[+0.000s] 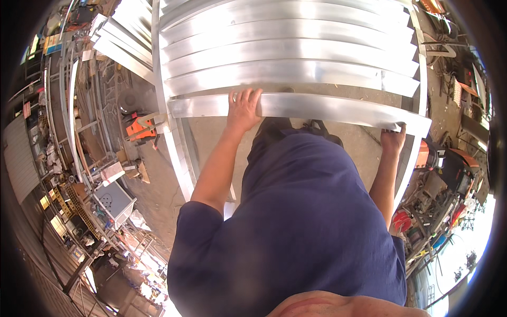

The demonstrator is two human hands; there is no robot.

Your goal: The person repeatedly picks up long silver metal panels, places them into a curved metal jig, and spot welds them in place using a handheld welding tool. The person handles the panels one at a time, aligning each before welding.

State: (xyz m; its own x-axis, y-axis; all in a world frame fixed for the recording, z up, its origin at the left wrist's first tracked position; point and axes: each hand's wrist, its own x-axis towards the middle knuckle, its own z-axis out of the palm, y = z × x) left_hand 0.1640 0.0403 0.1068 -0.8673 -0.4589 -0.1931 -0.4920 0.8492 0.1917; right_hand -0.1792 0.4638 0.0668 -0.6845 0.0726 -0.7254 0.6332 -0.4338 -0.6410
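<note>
A long shiny metal slat (324,107) lies crosswise before me, spanning two metal side rails. My left hand (244,109) grips it left of its middle, the fingers over the far edge. Near its right end, my right hand (393,138) holds the slat from the near side, partly hidden by it. Beyond it, several similar metal slats (293,73) run parallel between the left rail (156,59) and the right rail (423,75). A gap showing the floor separates the held slat from the nearest of them.
More metal strips (122,51) lean outside the left rail. An orange tool or machine (141,127) rests on the floor to the left, with a grey box-like table (115,200) nearer me. At right are a black and orange machine (451,170) and cluttered materials.
</note>
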